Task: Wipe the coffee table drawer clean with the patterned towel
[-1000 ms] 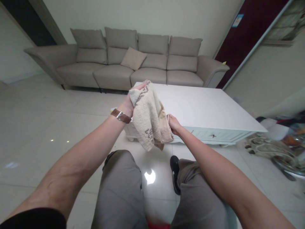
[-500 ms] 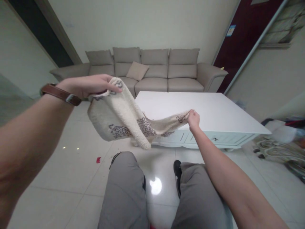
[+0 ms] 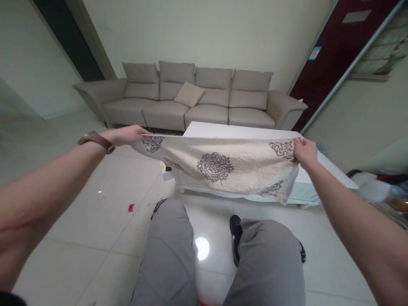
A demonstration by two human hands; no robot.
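Observation:
A cream towel (image 3: 245, 165) with dark ornamental medallions is stretched between my two hands, its top edge pulled nearly straight and its lower part hanging loose. My left hand (image 3: 130, 134), below a brown-strapped watch, is closed on the towel's upper left corner. At the upper right corner, my right hand (image 3: 305, 151) pinches the fabric with bent fingers. Behind the towel stands a white coffee table (image 3: 219, 129), its front largely covered from view by the cloth.
A grey-beige sofa (image 3: 210, 117) with a beige cushion (image 3: 189, 94) lines the wall beyond the table. Below me are my knees and a black shoe (image 3: 235, 238). A red scrap (image 3: 131, 208) lies on the tiled floor at left. Assorted items are piled at far right.
My hands have moved apart, the right one outward and slightly up, the left one slightly down. The towel, bunched and folded before, is now spread out with its pattern facing me.

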